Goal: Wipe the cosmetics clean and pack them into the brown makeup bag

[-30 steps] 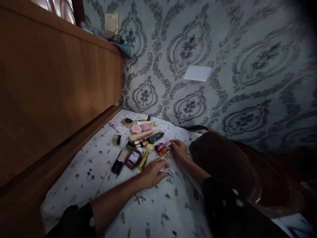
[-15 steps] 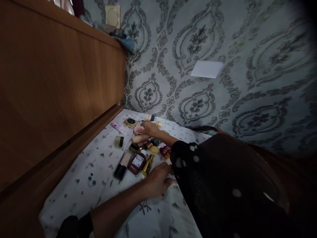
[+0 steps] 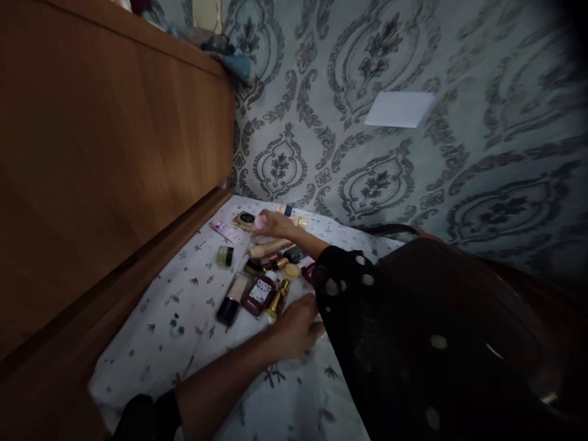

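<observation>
Several cosmetics lie on a white patterned cloth. My right hand [image 3: 275, 225] grips a small pink round item [image 3: 260, 222] at the far side of the group, above a beige tube [image 3: 264, 248]. My left hand [image 3: 296, 327] is curled at the near right, its fingertips partly hidden by the dark sleeve; what it holds cannot be made out. Beside it lie a gold bottle [image 3: 278, 299], a dark red bottle [image 3: 258, 296] with a label and a foundation bottle [image 3: 232, 300] with a black cap. A yellow round item [image 3: 291, 271] lies between the hands.
A green-labelled jar [image 3: 225, 256], a pink tube [image 3: 225, 231] and a gold compact [image 3: 244, 220] lie at the left of the group. A wooden furniture side [image 3: 124, 122] rises at the left. Patterned wallpaper stands behind, and a dark bag [image 3: 441, 294] sits at the right.
My right hand has lifted the pink item off the cloth. My left hand stays near the gold bottle. The view has shifted slightly.
</observation>
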`<state>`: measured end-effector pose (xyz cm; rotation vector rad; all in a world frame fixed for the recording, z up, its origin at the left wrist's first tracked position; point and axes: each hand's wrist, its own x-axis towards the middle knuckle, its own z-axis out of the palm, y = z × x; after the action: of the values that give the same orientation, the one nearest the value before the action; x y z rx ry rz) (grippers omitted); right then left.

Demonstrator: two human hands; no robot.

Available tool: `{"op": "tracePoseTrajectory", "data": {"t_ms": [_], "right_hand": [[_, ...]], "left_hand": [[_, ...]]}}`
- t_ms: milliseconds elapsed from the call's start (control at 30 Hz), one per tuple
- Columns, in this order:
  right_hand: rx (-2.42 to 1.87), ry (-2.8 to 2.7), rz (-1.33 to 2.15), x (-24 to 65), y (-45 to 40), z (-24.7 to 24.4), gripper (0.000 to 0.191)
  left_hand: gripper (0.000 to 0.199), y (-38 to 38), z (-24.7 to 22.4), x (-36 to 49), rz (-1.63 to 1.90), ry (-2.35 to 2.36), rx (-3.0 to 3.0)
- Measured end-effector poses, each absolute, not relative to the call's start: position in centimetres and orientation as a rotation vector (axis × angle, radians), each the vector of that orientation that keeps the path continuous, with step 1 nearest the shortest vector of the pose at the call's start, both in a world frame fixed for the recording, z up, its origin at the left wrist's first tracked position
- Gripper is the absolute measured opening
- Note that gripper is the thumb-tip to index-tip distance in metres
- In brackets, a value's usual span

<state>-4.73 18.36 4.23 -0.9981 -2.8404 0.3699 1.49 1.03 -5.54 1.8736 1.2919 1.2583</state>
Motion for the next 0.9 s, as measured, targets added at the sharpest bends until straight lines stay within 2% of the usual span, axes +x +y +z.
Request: {"op": "tracePoseTrajectory", "data": {"t_ms": [133, 200, 267, 433, 600, 900], "right_hand": [[-0.901, -2.565, 0.624, 1.0, 16.8, 6.4, 0.059], [-0.799, -2.252, 1.002, 5.0, 15.5, 6.4, 0.070], [-0.764, -2.021, 1.183, 9.2, 13.9, 5.4, 0.080], [-0.769, -1.844, 1.293, 17.3, 10.4, -0.1, 0.069], [-0.707, -1.796, 1.349, 19.9, 8.6, -5.6, 0.072], [-0.723, -1.869, 1.193, 20.3, 8.3, -7.1, 0.073]], "left_hand": [[0.013, 0.6, -5.3, 1.4, 1.240, 1.399, 1.817], [0.011, 0.4, -5.2, 1.3, 1.261, 1.430, 1.803], [0.010, 0.3, -5.0, 1.2, 1.285, 1.454, 1.797], [0.008, -0.2, -4.8, 1.2, 1.344, 1.554, 1.834], [0.012, -0.5, -4.6, 1.4, 1.353, 1.635, 1.852], [0.016, -0.8, -4.1, 1.8, 1.434, 1.723, 1.917]]}}
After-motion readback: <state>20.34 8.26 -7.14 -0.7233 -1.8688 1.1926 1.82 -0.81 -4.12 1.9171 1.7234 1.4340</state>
